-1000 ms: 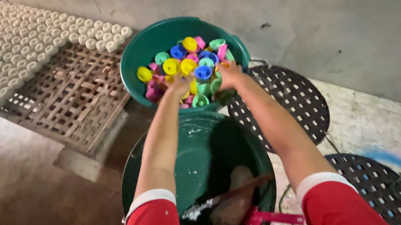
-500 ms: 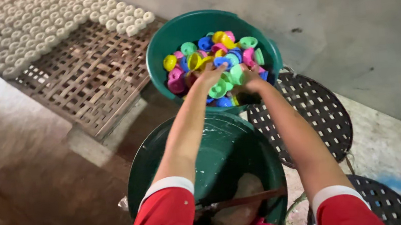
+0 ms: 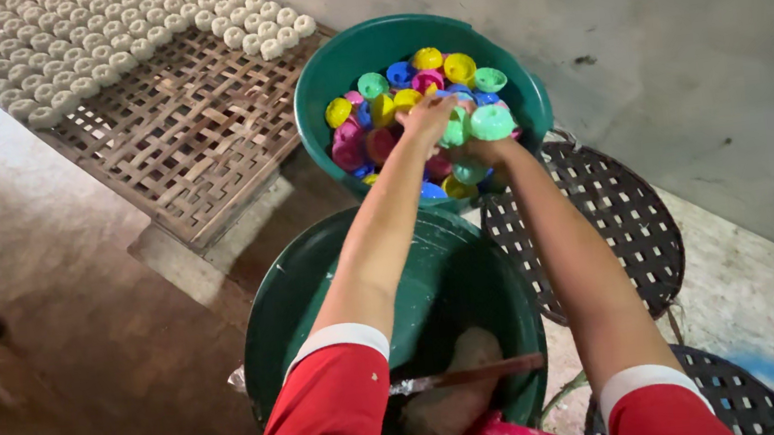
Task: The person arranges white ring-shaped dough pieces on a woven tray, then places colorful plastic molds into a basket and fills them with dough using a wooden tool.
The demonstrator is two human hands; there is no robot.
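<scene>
Hands [image 3: 454, 127] among coloured moulds [image 3: 411, 88] in basin [image 3: 323, 79]

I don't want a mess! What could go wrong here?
The far tub is heaped with colourful little moulds, so some could tumble out as the left hand and right hand dig in. Any that drop might land in the near tub below the arms.

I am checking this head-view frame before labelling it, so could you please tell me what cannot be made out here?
- Right hand: its fingers are buried among the coloured plastic moulds, so its grip is unclear.
- Near green basin: both arms cover much of its inside; the pale lump is in shadow.
- Pink object: cut off by the bottom edge.
- White pieces on the woven rack: too small to identify.
</scene>
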